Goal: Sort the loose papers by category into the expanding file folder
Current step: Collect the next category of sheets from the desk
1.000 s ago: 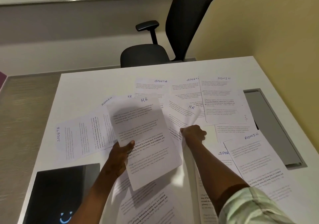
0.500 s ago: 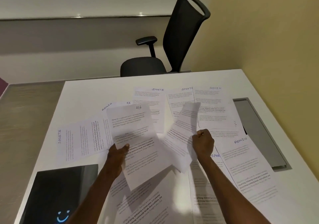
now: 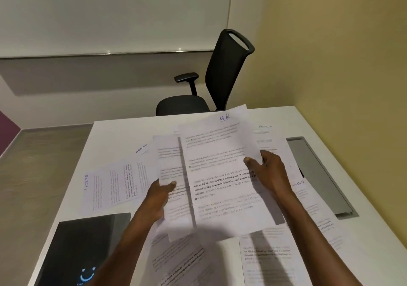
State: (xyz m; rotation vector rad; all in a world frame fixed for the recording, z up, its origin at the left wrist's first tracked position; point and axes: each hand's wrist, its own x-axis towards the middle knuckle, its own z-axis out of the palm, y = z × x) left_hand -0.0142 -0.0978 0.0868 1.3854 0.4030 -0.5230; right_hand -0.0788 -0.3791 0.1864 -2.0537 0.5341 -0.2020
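Note:
My right hand [image 3: 267, 171] grips a printed sheet headed HR [image 3: 220, 175] by its right edge, lifted above the white table [image 3: 132, 131]. Just behind and to the left of it, my left hand [image 3: 159, 197] pinches another printed sheet [image 3: 169, 164] at its left edge; its heading is hidden. The two sheets overlap. Loose papers lie flat under them: one headed SPORTS [image 3: 99, 188] at the left, one headed ADMIN [image 3: 143, 153] beside it, another ADMIN sheet [image 3: 267, 135] at the back right. The black expanding file folder [image 3: 83, 248] lies at the front left.
A black office chair [image 3: 211, 87] stands beyond the table's far edge. A grey cable hatch [image 3: 317, 175] is set into the table at the right, next to the yellow wall. More printed sheets [image 3: 266, 259] lie near the front edge.
My right hand has lifted its HR sheet off the table and brought it left, over the sheet in my left hand. The camera has tilted up.

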